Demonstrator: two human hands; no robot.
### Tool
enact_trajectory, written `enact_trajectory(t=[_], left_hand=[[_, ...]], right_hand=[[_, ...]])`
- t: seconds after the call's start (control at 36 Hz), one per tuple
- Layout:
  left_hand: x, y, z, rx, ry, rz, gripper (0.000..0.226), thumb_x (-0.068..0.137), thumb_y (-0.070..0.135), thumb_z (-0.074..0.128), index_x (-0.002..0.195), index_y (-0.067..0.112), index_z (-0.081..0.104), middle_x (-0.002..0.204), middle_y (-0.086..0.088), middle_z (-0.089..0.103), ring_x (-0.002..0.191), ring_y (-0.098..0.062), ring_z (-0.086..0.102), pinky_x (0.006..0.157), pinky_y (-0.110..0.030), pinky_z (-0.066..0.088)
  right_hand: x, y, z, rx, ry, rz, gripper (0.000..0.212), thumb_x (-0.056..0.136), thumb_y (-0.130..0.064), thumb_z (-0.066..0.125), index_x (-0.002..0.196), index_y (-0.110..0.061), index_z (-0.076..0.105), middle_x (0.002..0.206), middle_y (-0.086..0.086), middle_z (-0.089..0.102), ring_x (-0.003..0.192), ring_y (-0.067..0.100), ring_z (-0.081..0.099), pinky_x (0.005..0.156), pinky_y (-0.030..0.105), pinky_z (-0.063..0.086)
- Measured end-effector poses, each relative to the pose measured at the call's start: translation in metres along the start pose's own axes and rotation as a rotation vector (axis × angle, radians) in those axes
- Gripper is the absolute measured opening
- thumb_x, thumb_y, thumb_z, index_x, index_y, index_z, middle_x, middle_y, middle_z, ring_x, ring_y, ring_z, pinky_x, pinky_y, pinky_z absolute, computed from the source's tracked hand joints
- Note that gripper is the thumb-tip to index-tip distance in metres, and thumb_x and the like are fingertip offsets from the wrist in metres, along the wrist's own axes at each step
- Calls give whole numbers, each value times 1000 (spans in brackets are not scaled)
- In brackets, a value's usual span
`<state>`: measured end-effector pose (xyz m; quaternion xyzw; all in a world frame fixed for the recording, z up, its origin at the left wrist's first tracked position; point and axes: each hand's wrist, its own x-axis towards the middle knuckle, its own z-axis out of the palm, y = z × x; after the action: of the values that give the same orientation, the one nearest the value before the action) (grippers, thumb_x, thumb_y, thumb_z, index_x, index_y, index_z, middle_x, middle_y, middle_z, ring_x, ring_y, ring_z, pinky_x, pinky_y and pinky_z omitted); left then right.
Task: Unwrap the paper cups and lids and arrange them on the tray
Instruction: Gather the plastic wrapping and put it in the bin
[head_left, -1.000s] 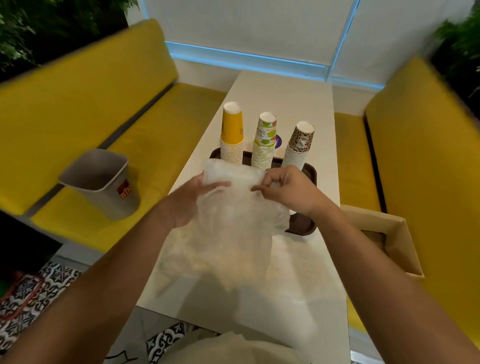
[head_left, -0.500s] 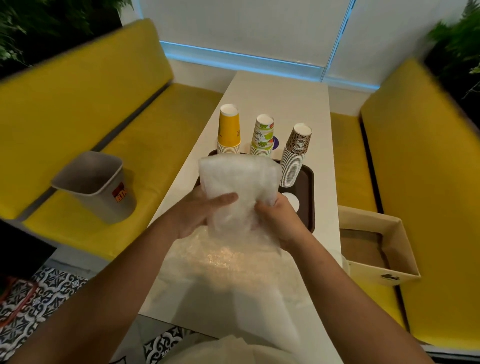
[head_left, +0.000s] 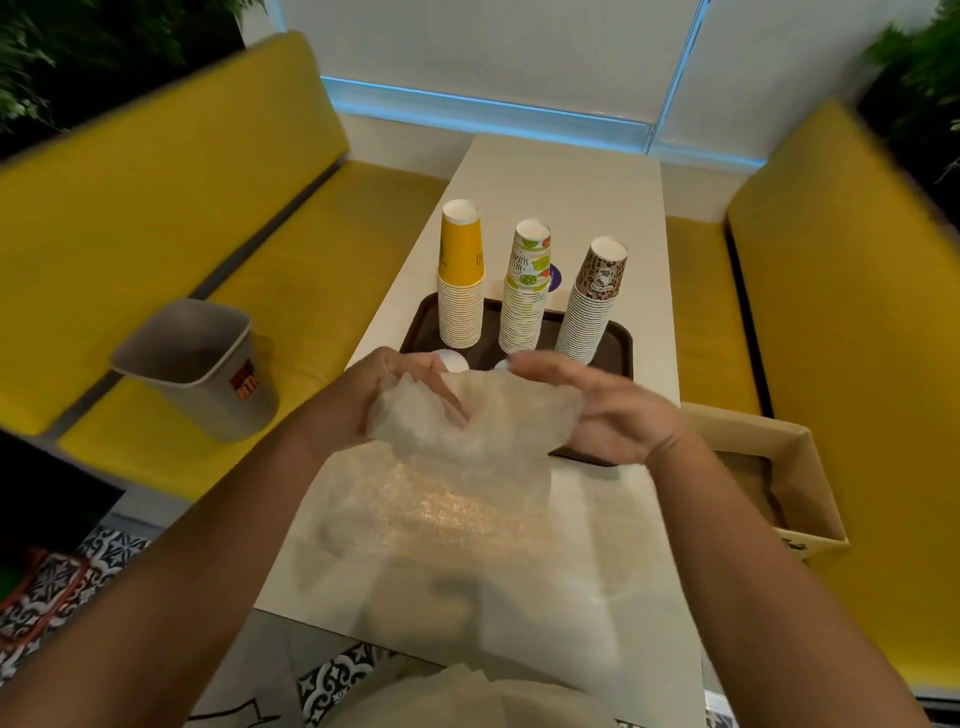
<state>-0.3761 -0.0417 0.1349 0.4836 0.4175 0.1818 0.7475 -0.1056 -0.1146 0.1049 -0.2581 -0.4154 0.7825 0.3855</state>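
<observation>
Here, left hand (head_left: 363, 400) grips crumpled wrap (head_left: 483, 415), right hand (head_left: 613, 410) flat against it; 3 cup stacks (head_left: 524, 306) upright.

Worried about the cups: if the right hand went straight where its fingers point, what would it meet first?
Likely the bunched bubble wrap, then the left hand gripping it; the right hand points across, not at the cups.

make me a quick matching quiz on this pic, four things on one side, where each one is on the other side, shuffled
1 yellow cups
2 leopard-print cups
3 bin
4 plastic wrap

a in the left hand
b left end of the tray
c on the yellow seat
d right end of the tray

Pairs: 1-b, 2-d, 3-c, 4-a
</observation>
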Motion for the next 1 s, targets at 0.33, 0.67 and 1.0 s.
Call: enact_trajectory(t=[0.33,0.67,1.0], left_hand=[[-3,33,3,807,-116,105,29,88,13,80,110,30,81,133,9,58,124,-19,56,96,-31,58],[16,28,13,1300,37,78,30,80,47,87,99,43,63,95,14,64,85,-11,61,64,-20,44],[-3,21,-64,1120,106,-51,21,78,37,91,92,26,79,90,7,76,84,-16,72,64,-24,54]], right_hand=[[45,-47,27,-1402,126,359,26,91,-36,81,115,-28,74,104,-10,77,92,10,73,87,33,61],[86,-47,36,-1673,140,448,35,90,-40,79,116,-17,72,96,-1,72,82,16,66,70,26,53],[116,-28,27,-1364,-8,165,52,97,-29,75,143,-39,52,139,-14,55,127,9,55,99,23,49]])
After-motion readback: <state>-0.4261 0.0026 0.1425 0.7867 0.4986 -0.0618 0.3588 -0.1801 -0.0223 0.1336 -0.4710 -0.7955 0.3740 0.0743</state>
